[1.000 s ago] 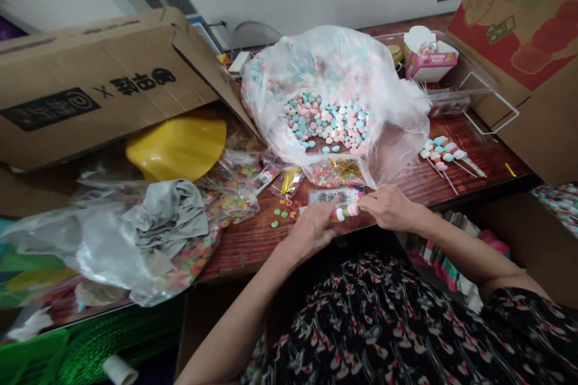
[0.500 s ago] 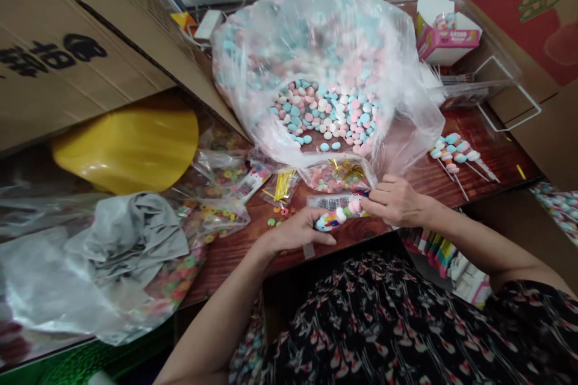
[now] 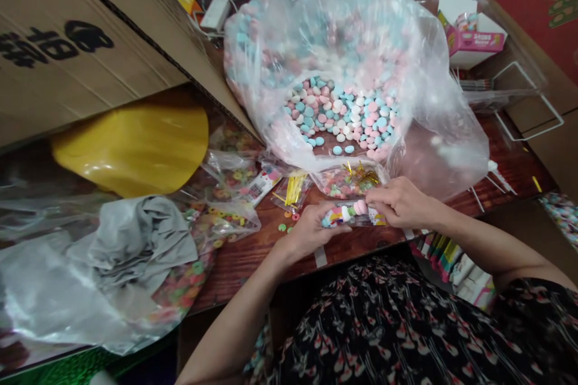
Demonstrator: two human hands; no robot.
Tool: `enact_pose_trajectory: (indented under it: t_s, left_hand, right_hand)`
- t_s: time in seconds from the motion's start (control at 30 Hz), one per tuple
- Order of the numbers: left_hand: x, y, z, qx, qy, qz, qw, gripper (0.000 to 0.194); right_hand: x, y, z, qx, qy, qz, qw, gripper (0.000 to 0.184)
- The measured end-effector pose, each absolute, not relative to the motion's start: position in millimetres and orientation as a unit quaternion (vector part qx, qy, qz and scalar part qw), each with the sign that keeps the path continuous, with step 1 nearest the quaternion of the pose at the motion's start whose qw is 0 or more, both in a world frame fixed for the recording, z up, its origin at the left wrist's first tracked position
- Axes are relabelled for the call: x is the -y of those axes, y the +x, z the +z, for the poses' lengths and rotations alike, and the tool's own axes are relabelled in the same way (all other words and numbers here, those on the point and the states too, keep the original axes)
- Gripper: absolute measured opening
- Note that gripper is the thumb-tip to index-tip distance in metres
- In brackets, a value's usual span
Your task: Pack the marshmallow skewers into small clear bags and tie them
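My left hand grips the left end of a small printed plastic packet between thumb and fingers. A candy skewer, threaded with white, green and pink pieces, lies against the packet; whether it is inside or on top I cannot tell. My right hand is closed in a pinch at the skewer's right end, by the pink pieces, its stick hidden by the fingers. Just beyond the hands sits a clear bag of candy rings with gold twist ties on it.
A large clear bag of pastel candies stands open at the back. Finished-looking skewers lie partly behind its plastic on the right. Left are a cardboard box, yellow sheet and grey cloth. Yellow ties lie nearby.
The packet has come up against the skewer, with my left hand around its left end. The large bag's loose plastic has spread rightward over the lying skewers. The camera view has also shifted.
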State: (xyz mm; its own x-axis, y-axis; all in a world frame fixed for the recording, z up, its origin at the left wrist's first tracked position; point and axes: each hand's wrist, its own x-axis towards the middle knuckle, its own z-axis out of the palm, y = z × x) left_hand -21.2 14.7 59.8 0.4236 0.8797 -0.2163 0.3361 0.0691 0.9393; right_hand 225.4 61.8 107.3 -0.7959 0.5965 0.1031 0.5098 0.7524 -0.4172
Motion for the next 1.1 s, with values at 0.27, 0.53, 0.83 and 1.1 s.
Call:
enact_pose_trajectory:
  t_s: [0.27, 0.53, 0.83, 1.1]
  left_hand:
    - [-19, -49, 64, -0.52, 0.573, 0.275, 0.571, 0.03]
    - [-27, -75, 58, -0.504, 0.636, 0.215, 0.544, 0.028]
    - [-21, -74, 72, -0.538, 0.825, 0.072, 0.154, 0.016]
    - [-11, -54, 70, -0.51, 0.823, 0.07, 0.24, 0.01]
  right_hand:
    - [-92, 190, 115, 0.964, -0.195, 0.086, 0.16, 0.022]
    - [-114, 166, 107, 0.975, -0.148, 0.018, 0.163, 0.028]
    - [-91, 168, 93, 0.95, -0.246, 0.089, 0.168, 0.025]
    - [-60, 173, 78, 0.953, -0.219, 0.086, 0.191, 0.024]
